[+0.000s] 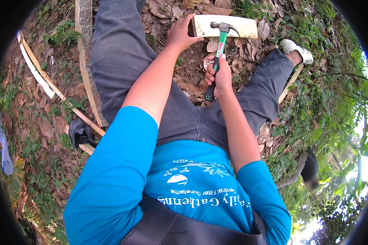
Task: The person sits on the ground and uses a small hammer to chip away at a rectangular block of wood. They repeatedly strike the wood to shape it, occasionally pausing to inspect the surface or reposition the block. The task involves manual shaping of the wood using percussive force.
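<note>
My right hand is wrapped round the black grip of a claw hammer with a green shaft. Its dark metal head overlaps the pale face of a short wooden block; whether the two touch, I cannot tell. At the block's left end is my left hand, fingers on the far side and thumb on the near side, gripping that end. The block lies across the leafy ground between my spread legs.
Long wooden strips lie left of my leg, with a pale curved strip farther left. A black plastic bag sits near their lower ends. Dry leaves and green plants cover the ground. Another person is at the right.
</note>
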Demonstrator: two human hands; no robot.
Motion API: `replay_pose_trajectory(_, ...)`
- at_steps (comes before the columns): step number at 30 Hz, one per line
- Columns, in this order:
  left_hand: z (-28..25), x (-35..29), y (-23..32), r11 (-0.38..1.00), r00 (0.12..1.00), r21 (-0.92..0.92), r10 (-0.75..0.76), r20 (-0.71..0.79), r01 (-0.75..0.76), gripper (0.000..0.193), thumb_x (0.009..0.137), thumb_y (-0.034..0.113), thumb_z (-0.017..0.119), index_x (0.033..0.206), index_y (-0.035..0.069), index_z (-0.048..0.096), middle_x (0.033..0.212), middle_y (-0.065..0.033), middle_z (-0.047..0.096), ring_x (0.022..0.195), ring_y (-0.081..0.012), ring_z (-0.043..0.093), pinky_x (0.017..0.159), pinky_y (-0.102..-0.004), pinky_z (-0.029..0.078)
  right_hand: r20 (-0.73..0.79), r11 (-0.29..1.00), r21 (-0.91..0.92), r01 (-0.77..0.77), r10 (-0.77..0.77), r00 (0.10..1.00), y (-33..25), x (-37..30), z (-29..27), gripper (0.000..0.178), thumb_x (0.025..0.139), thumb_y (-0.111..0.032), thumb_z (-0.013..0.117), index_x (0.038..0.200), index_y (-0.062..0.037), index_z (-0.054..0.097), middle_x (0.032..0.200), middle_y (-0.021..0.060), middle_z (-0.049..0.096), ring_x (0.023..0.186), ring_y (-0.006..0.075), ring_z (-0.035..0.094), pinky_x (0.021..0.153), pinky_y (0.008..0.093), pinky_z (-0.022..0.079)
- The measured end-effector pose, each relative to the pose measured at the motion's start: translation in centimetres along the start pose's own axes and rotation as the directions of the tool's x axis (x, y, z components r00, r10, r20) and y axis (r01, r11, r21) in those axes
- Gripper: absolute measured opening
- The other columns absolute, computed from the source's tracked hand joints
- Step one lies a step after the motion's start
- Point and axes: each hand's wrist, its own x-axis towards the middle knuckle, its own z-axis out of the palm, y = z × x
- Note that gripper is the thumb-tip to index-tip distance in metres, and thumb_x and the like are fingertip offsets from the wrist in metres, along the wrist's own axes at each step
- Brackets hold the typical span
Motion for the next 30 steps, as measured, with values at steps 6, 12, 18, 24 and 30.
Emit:
replay_pose_trajectory(6, 0.0, -0.2, -0.1, 0.999, 1.000, -0.031, 0.019, -0.009, -0.019, 0.097, 0.064, 0.040, 0.090, 0.146, 0.028, 0.040, 0.130, -0.0135, 0.058, 0.122, -0.0382, 0.055, 0.101, -0.0517, 0.045, -0.011, 0.856, -0.258, 0.449, -0.467, 0.884, 0.1, -1.2, 0.8, 0.031, 0.106, -0.028, 0.049, 0.111, -0.0023, 0.066, 0.065, -0.0057, 0.047, 0.054, 0.0031, 0.040, 0.051, 0.0218, 0.034)
replay_pose_trajectory(12, 0.1, -0.3, -0.2, 0.999, 0.998, -0.027, -0.019, 0.062, 0.021, 0.099, 0.062, 0.041, 0.091, 0.146, 0.032, 0.039, 0.134, -0.0075, 0.056, 0.127, -0.0351, 0.051, 0.101, -0.0535, 0.042, -0.043, 0.687, -0.681, 0.252, -0.382, 0.923, 1.5, 1.0, -0.3, 0.034, 0.105, -0.030, 0.051, 0.112, -0.0017, 0.069, 0.066, -0.0014, 0.052, 0.063, 0.0061, 0.046, 0.058, 0.0261, 0.040)
replay_pose_trajectory(18, -0.1, -0.4, 0.1, 1.000, 1.000, 0.020, -0.016, -0.012, 0.016, 0.098, 0.063, 0.041, 0.089, 0.147, 0.030, 0.039, 0.143, -0.0063, 0.050, 0.128, -0.0328, 0.050, 0.104, -0.0530, 0.040, 0.078, 0.756, -0.345, 0.556, -0.567, 0.820, -2.5, -5.0, 2.1, 0.033, 0.105, -0.028, 0.054, 0.120, -0.0010, 0.066, 0.071, -0.0075, 0.047, 0.060, 0.0011, 0.039, 0.054, 0.0206, 0.032)
replay_pose_trajectory(24, -0.9, 0.6, 0.8, 0.999, 0.993, 0.005, -0.040, 0.111, 0.040, 0.095, 0.063, 0.037, 0.089, 0.144, 0.026, 0.041, 0.128, -0.0107, 0.063, 0.121, -0.0348, 0.057, 0.098, -0.0538, 0.044, 0.078, 0.541, -0.755, 0.372, -0.489, 0.869, -1.4, -1.6, 1.0, 0.037, 0.103, -0.033, 0.056, 0.114, 0.0004, 0.068, 0.066, -0.0026, 0.053, 0.061, 0.0057, 0.046, 0.057, 0.0264, 0.039)
replay_pose_trajectory(30, -1.3, 0.7, 1.2, 0.999, 0.991, 0.004, -0.039, 0.130, 0.039, 0.094, 0.063, 0.036, 0.088, 0.144, 0.025, 0.041, 0.122, -0.0125, 0.065, 0.120, -0.0341, 0.058, 0.099, -0.0525, 0.042, 0.039, 0.748, -0.483, 0.456, -0.502, 0.864, 0.0, -3.4, 0.9, 0.037, 0.105, -0.028, 0.053, 0.122, 0.0024, 0.066, 0.067, -0.0055, 0.051, 0.059, 0.0039, 0.042, 0.054, 0.0240, 0.034)
